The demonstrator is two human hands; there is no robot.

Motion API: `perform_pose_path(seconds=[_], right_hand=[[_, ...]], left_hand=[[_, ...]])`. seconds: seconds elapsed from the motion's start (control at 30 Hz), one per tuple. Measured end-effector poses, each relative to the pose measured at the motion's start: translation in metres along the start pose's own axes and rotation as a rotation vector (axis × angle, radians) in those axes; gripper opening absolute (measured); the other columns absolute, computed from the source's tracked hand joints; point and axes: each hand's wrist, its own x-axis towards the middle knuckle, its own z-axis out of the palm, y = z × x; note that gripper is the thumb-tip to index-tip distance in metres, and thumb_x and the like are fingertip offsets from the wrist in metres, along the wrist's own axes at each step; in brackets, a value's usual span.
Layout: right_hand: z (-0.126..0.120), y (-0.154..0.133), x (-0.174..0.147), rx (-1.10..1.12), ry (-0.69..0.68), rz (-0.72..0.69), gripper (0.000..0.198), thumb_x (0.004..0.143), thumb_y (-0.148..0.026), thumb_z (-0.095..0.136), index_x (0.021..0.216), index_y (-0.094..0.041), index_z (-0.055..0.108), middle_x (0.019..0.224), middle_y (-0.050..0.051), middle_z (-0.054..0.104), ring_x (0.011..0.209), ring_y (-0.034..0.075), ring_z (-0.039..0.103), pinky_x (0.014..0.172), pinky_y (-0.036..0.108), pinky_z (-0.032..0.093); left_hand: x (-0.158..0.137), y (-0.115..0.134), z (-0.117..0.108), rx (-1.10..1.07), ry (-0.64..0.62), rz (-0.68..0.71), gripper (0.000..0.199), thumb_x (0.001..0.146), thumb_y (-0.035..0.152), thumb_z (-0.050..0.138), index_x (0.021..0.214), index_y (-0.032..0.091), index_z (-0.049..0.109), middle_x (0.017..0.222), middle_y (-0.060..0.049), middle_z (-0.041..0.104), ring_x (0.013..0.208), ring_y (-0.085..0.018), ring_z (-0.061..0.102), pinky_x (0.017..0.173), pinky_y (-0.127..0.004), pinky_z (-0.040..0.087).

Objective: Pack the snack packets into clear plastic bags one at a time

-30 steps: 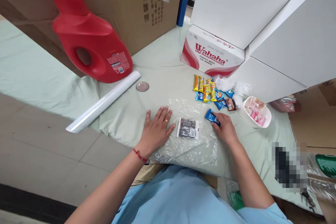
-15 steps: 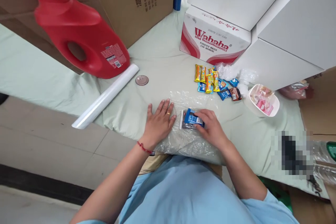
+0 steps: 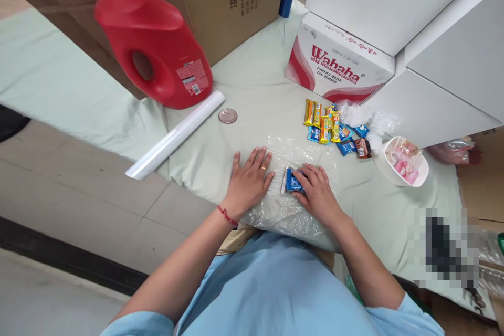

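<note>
My left hand (image 3: 249, 182) lies flat with fingers spread on the left part of a clear plastic bag or sheet (image 3: 277, 215). Over on the right, my right hand (image 3: 319, 194) has its thumb and fingers around a blue snack packet (image 3: 292, 180) and presses it down. Under that packet sits another flat item, of which only a white edge (image 3: 284, 180) shows on the left. My right fingers cover the packet's right end. The crinkled plastic spreads beneath both hands at the near edge of the green cloth.
Several yellow and blue snack packets (image 3: 325, 125) lie beyond my right hand, beside crumpled clear plastic (image 3: 354, 113) and a white tub (image 3: 422, 170) with pink wrappers. A white roll (image 3: 177, 134), a round tin-like disc (image 3: 228, 115), a red jug (image 3: 157, 37) and a Wahaha carton (image 3: 338, 65) stand around.
My right hand has lowered the blue packet, which was tilted, flat onto the dark item beneath it. My left hand stays flat on the plastic. The whole view has shifted slightly.
</note>
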Motion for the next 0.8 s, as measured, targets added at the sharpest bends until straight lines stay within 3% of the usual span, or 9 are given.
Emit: perform_pose_path(seconds=[0.3, 0.47, 0.57, 0.67, 0.8], right_hand=[[0.01, 0.001, -0.008, 0.019, 0.039, 0.026, 0.058, 0.103, -0.036, 0.059, 0.158, -0.024, 0.048, 0.149, 0.017, 0.057, 0.149, 0.037, 0.043, 0.124, 0.067, 0.028], [0.012, -0.003, -0.011, 0.036, 0.021, 0.056, 0.059, 0.103, -0.037, 0.059, 0.159, -0.023, 0.046, 0.156, 0.017, 0.053, 0.152, 0.035, 0.04, 0.126, 0.066, 0.024], [0.014, -0.006, -0.012, 0.047, 0.019, 0.072, 0.062, 0.102, -0.037, 0.062, 0.161, -0.024, 0.044, 0.159, 0.016, 0.05, 0.153, 0.034, 0.038, 0.128, 0.065, 0.022], [0.015, -0.008, -0.011, 0.048, 0.028, 0.081, 0.064, 0.101, -0.034, 0.063, 0.161, -0.025, 0.044, 0.157, 0.016, 0.052, 0.154, 0.034, 0.037, 0.128, 0.065, 0.021], [0.015, -0.007, -0.01, 0.052, 0.034, 0.078, 0.062, 0.101, -0.033, 0.065, 0.16, -0.025, 0.046, 0.155, 0.016, 0.054, 0.155, 0.033, 0.036, 0.128, 0.066, 0.022]], left_hand=[[0.0, -0.01, -0.005, -0.029, -0.035, -0.004, 0.06, 0.111, 0.044, 0.023, 0.167, 0.026, 0.035, 0.174, -0.009, 0.032, 0.161, -0.028, 0.032, 0.131, -0.063, 0.013], [-0.012, -0.027, -0.007, 0.049, -0.039, -0.05, 0.057, 0.109, 0.046, 0.031, 0.16, 0.027, 0.048, 0.174, -0.012, 0.032, 0.163, -0.035, 0.027, 0.128, -0.07, 0.015], [-0.022, -0.033, -0.009, 0.046, 0.02, -0.062, 0.056, 0.109, 0.044, 0.031, 0.161, 0.026, 0.046, 0.174, -0.014, 0.031, 0.162, -0.036, 0.028, 0.127, -0.071, 0.016], [-0.029, -0.036, -0.008, 0.037, 0.127, 0.016, 0.056, 0.109, 0.04, 0.036, 0.164, 0.032, 0.041, 0.173, -0.011, 0.033, 0.162, -0.035, 0.027, 0.129, -0.069, 0.008], [-0.03, -0.041, -0.006, 0.007, 0.041, 0.155, 0.056, 0.109, 0.038, 0.035, 0.165, 0.036, 0.037, 0.164, -0.009, 0.05, 0.154, -0.032, 0.045, 0.13, -0.068, 0.007]])
